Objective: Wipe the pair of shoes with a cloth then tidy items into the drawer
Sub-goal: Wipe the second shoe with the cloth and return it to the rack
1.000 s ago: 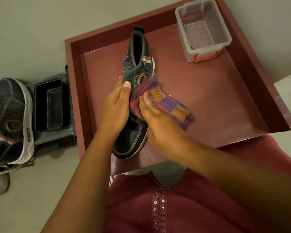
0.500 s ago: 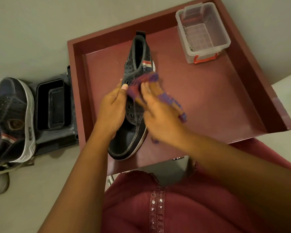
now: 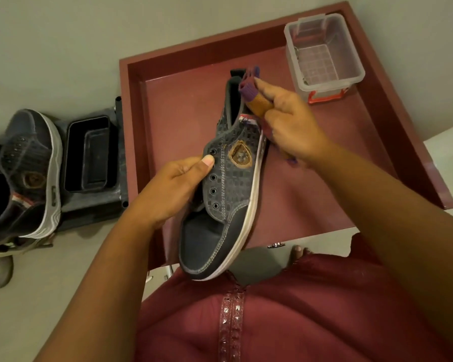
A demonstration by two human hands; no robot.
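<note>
Dark lace-less sneaker (image 3: pixel 228 184), held above the open maroon drawer (image 3: pixel 392 105), toe toward the person; likely light, upper soft and yielding, sole stiffer, so the eyelet edge and sole rim are judged the firmest holds; left hand (image 3: pixel 173 189) grips the eyelet edge, thumb on top; right hand (image 3: pixel 290 124) pinches a purple-and-orange cloth (image 3: pixel 254 95) against the heel collar; side badge (image 3: pixel 239 156) bears an emblem, no writing legible; clear plastic box (image 3: pixel 324 53) in the drawer's far corner; second sneaker (image 3: pixel 24 173) and black tray (image 3: pixel 89 155) on the floor at left.
</note>
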